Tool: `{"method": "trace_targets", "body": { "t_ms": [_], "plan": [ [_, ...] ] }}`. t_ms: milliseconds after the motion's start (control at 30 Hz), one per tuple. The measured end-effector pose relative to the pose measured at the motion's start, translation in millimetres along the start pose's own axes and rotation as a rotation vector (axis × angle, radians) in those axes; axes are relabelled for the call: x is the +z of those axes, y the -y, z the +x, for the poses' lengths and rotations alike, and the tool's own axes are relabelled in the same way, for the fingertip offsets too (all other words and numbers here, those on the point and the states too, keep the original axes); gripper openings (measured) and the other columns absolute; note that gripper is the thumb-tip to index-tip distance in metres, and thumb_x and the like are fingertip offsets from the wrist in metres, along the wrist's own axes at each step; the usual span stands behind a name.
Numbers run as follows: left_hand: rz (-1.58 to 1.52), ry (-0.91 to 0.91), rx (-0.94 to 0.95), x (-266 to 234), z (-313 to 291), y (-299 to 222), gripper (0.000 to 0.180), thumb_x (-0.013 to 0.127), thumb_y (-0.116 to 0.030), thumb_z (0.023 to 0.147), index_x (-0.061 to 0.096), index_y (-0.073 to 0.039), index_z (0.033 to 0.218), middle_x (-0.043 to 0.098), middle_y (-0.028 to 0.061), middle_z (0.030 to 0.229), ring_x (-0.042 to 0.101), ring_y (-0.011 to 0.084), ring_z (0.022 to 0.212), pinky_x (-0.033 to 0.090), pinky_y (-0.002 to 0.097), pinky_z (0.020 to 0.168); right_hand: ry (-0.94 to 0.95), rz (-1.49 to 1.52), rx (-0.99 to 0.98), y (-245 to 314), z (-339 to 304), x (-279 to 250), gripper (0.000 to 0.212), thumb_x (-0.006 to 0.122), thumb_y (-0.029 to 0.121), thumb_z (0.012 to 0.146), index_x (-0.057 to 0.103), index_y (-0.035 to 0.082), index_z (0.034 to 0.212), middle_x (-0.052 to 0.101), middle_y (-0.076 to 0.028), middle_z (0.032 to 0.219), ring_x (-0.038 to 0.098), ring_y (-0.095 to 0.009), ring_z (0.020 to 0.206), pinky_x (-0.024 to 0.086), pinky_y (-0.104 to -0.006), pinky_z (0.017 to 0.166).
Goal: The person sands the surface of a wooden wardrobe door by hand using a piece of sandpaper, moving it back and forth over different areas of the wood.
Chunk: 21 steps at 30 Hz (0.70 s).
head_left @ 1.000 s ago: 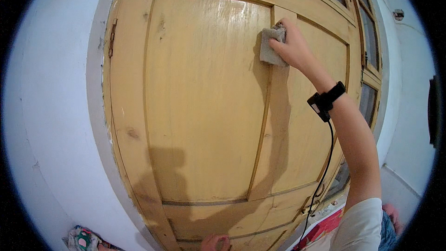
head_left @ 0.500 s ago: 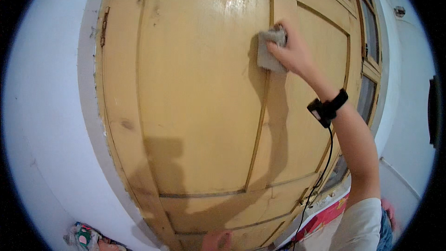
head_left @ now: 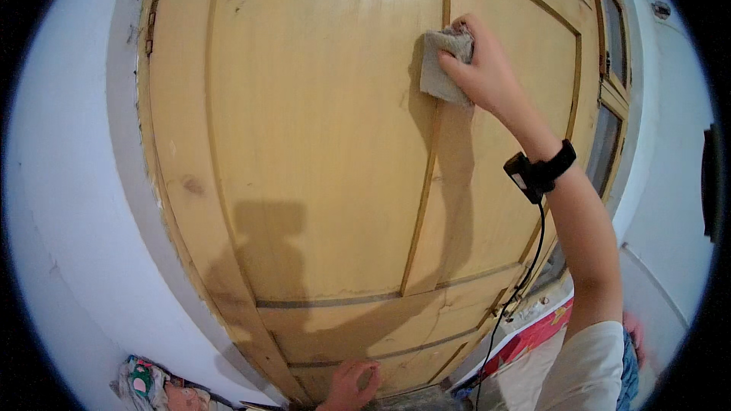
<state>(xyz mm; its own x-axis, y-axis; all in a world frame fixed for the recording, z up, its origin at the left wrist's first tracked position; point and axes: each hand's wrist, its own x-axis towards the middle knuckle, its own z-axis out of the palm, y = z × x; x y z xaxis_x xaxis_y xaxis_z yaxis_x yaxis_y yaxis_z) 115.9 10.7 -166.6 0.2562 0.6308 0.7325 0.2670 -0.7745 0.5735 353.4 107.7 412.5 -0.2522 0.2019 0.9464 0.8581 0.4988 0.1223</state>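
Observation:
My right hand (head_left: 485, 68) is stretched up and closed around a folded grey cloth (head_left: 444, 80). The cloth lies against the yellow wooden door (head_left: 320, 144), over the upright strip between its two tall panels. My left hand (head_left: 352, 386) is low at the bottom edge, in front of the door's lower part. Its fingers curl into a loop with the thumb, and I see nothing in them. A black strap with a small box (head_left: 537, 173) sits on my right wrist, and a black cable hangs from it.
Left of the door stands a white wall (head_left: 76, 183), with a rusty hinge (head_left: 153, 21) on the door's edge. Glass panes (head_left: 605, 144) are at the right. Patterned items (head_left: 152, 384) lie bottom left, and a red cloth-like thing (head_left: 525, 339) lies bottom right.
The door appears higher in the picture as my view tips downward. My right hand and the cloth sit slightly higher in view. More of my left hand shows at the bottom.

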Motion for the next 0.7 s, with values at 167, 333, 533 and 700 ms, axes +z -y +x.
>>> {"method": "trace_targets", "body": {
  "t_ms": [167,333,533,700],
  "plan": [
    [-0.021,0.013,-0.039,-4,7,-9,0.022,0.077,-0.020,0.102,0.077,-0.005,0.118,0.077,0.0172,0.102,0.076,0.0341,0.089,0.062,0.0448,0.076,0.037,-0.083,0.006,5,-29,1,0.044,0.078,0.017,0.088,0.061,-0.003,0.124,0.072,-0.028,0.109,0.070,-0.049,0.102,0.057,-0.0512,0.089],
    [-0.020,0.031,-0.074,-6,8,-11,0.023,0.077,-0.020,0.101,0.076,-0.005,0.118,0.077,0.0170,0.104,0.076,0.0343,0.092,0.063,0.0458,0.079,0.107,0.029,0.073,16,-59,9,0.047,0.078,0.016,0.088,0.059,-0.001,0.127,0.072,-0.028,0.106,0.071,-0.049,0.099,0.058,-0.0517,0.085],
    [-0.002,0.037,-0.041,-3,1,-2,0.023,0.076,-0.020,0.102,0.075,-0.005,0.119,0.077,0.0171,0.105,0.075,0.0363,0.096,0.062,0.0474,0.083,0.089,0.153,0.112,9,-65,14,0.044,0.076,0.016,0.089,0.059,0.001,0.126,0.072,-0.029,0.102,0.073,-0.047,0.099,0.058,-0.0502,0.084],
    [0.003,0.040,-0.039,-3,1,-6,0.022,0.075,-0.021,0.103,0.075,-0.006,0.120,0.076,0.0171,0.105,0.074,0.0372,0.096,0.061,0.0488,0.084,0.007,0.100,0.105,13,-48,3,0.043,0.076,0.015,0.088,0.059,0.001,0.125,0.072,-0.028,0.100,0.073,-0.047,0.099,0.058,-0.0486,0.086]
  ]
}}
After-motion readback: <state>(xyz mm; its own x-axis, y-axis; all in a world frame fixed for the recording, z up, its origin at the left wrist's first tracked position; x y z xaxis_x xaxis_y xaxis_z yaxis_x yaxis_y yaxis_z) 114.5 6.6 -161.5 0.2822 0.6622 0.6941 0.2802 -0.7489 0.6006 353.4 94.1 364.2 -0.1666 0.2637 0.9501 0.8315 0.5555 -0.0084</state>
